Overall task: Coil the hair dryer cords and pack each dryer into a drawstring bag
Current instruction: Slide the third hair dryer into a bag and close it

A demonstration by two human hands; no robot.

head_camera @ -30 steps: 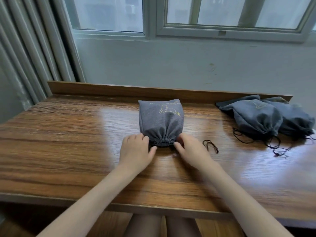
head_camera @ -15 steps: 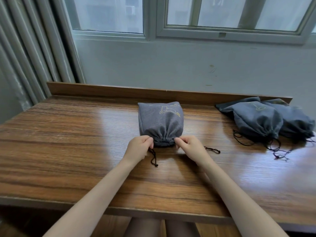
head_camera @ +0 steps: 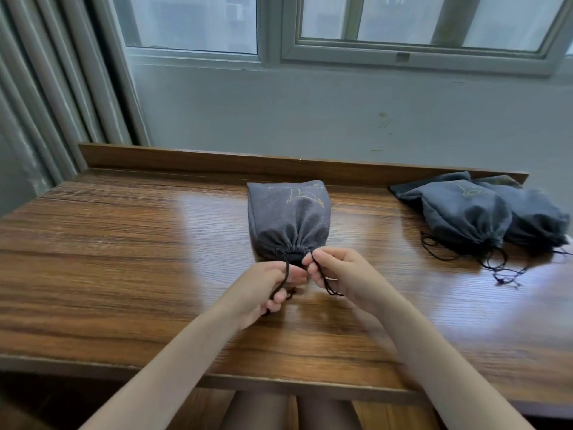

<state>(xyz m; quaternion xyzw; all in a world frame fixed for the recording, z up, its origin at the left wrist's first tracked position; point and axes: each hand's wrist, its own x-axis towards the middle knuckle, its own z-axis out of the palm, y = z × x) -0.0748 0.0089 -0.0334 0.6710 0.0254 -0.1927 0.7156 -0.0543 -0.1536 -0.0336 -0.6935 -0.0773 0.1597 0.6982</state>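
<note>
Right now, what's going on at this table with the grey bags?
A person at a wooden table is closing a grey drawstring bag that lies in front of them. The left hand grips the left cord and the right hand pinches the right cord. The bag's mouth is gathered tight. A second bag and a third bag lie at the far right, mouths gathered, cords loose on the wood.

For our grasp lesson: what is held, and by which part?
The left hand and right hand each pinch a drawstring of the middle bag, near its mouth.
</note>
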